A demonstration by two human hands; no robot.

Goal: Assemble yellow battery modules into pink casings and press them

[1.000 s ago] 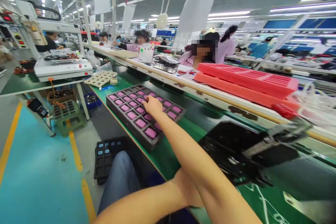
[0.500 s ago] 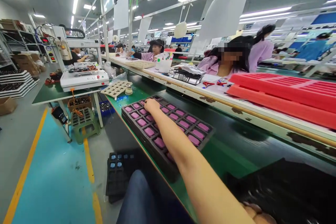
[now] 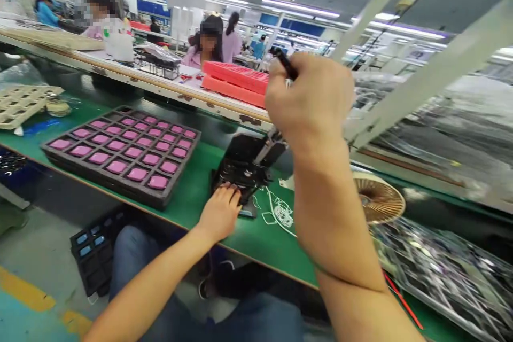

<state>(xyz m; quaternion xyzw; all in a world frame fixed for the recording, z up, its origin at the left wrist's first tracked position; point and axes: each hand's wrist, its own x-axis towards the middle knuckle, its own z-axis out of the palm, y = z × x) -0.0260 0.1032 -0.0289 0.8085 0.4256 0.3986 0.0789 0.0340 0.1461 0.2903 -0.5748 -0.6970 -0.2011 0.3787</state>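
Note:
My right hand (image 3: 315, 91) is raised and wrapped round the black handle (image 3: 285, 63) of a lever. Below it, a metal linkage (image 3: 272, 145) runs down to a small black hand press (image 3: 245, 168) standing on the green bench. My left hand (image 3: 222, 208) lies against the front of the press, fingers stretched forward over its lower part. Whatever is under the fingertips is hidden. To the left, a dark foam tray (image 3: 166, 200) carries rows of pink-faced rectangular pieces (image 3: 117, 166), and a few of its pockets at the far corner look bare.
White cord (image 3: 282, 214) lies tangled right of the press, near a round tan ribbed disc (image 3: 379, 197). Clear bagged parts (image 3: 441, 272) cover the right. Red trays (image 3: 236, 83) sit on the shelf behind, with co-workers beyond. Another dark tray (image 3: 94, 251) stands low by my leg.
The view has swung right. A hand that reached into the foam tray is no longer there; now my left hand is at the press and my right hand grips its raised lever.

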